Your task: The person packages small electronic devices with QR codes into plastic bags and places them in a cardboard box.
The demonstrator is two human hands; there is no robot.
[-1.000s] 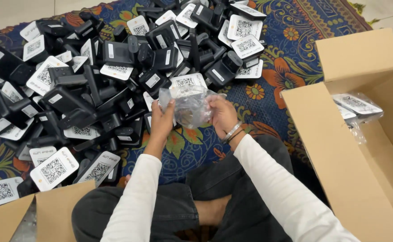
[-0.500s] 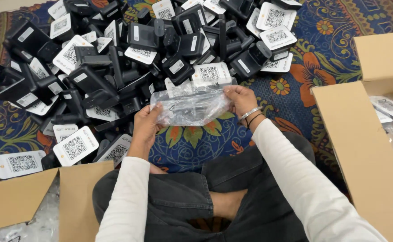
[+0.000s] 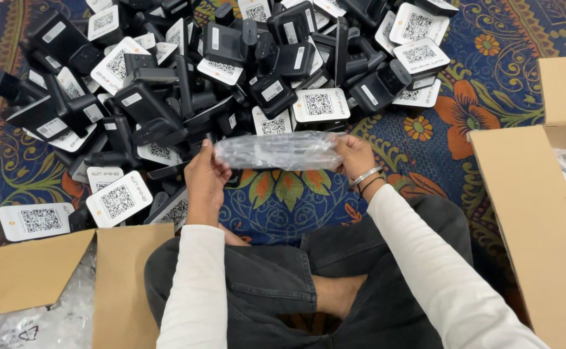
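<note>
Clear plastic, crinkled and shiny, wraps a long dark item, and this bagged item lies level between the two hands, its long axis running left to right across the view, just above the person's crossed legs and the patterned blue rug. At one end the left hand is closed on it, thumb on top and fingers curled beneath; the right hand, with bangles at the wrist, is clamped on the other end in the same manner. Neither hand is nearer than the other, since each has an end, and the middle of the package hangs free between them, touching nothing below as far as can be seen. Beyond the far edge of the package, just past the fingertips, begins a big heap of black devices with white square labels, spread across the rug and reaching well to the person's left. On the right stands an open cardboard box, its near flap well apart from the right hand, with more bagged pieces showing inside. Another cardboard box lies at the lower left, beside the left knee, with loose clear plastic in it
</note>
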